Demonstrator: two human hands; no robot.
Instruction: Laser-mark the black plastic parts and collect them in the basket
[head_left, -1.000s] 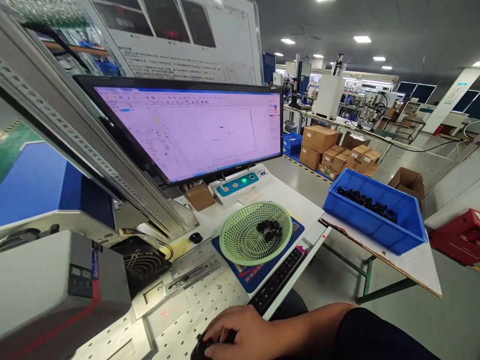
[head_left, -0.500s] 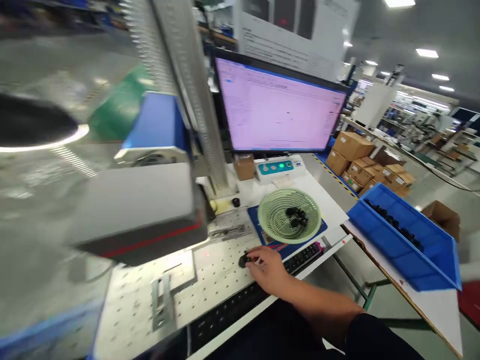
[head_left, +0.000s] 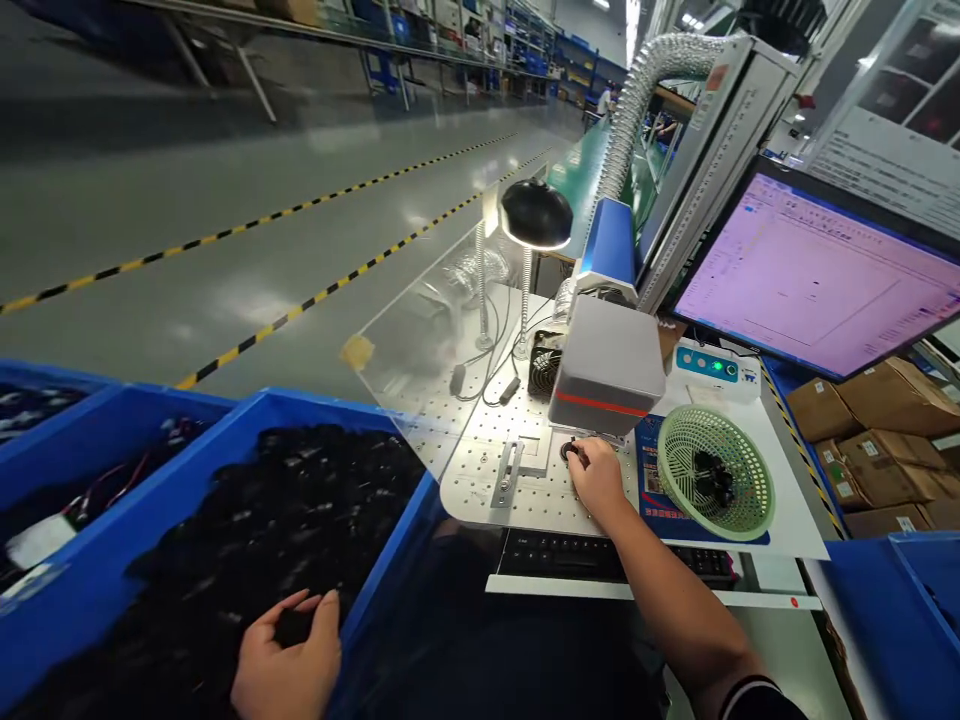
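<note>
My left hand [head_left: 289, 655] is over a blue bin [head_left: 262, 400] heaped with small black parts [head_left: 300, 510]. Its thumb and fingers curl around a small black part [head_left: 294, 627], partly hidden by the fingers. At the workbench, my right hand [head_left: 598, 477] pinches a round black part [head_left: 568, 451] against the perforated metal plate [head_left: 469, 490]. This part lies just in front of the grey machine head [head_left: 611, 350]. Right of my right hand, a pale green basket [head_left: 675, 490] holds several black parts [head_left: 712, 478].
A metal bracket [head_left: 508, 475] is fixed to the plate. Behind stand a black lamp [head_left: 536, 213] and a clear sheet [head_left: 420, 350]. A keyboard [head_left: 562, 555] lies below the plate's front edge, a monitor [head_left: 817, 270] to the right. More blue bins [head_left: 135, 400] are at left.
My view has swung left, bringing the blue bins and my left hand into sight. My right hand remains on the round black part on the plate, now nearer the machine head.
</note>
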